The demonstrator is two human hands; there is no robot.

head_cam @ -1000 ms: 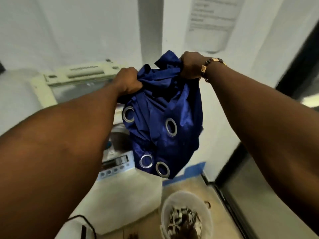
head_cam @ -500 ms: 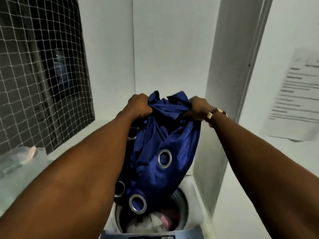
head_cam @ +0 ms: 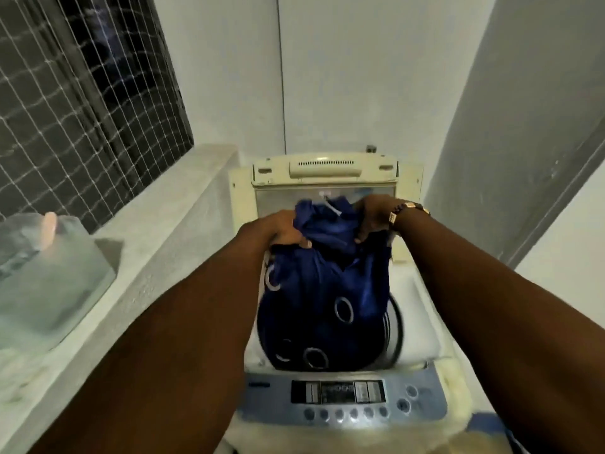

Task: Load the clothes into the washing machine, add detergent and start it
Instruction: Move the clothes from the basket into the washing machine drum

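A blue curtain [head_cam: 324,290] with silver eyelet rings hangs bunched over the open drum of a white top-loading washing machine [head_cam: 422,326]. Its lower part fills the drum opening and hides whatever lies inside. My left hand [head_cam: 281,229] grips the curtain's top left corner. My right hand [head_cam: 376,217], with a bracelet at the wrist, grips the top right. The machine's lid [head_cam: 325,168] stands upright at the back. A grey-blue control panel [head_cam: 340,401] with a display and a row of buttons runs along the front.
A concrete ledge [head_cam: 170,211] runs along the left of the machine below a meshed window [head_cam: 82,93]. A clear plastic container [head_cam: 42,273] sits on that ledge at the far left. White walls close in behind and on the right.
Both hands have lowered the curtain from chest height into the drum opening. My view has tilted down, so the lid and control panel now show.
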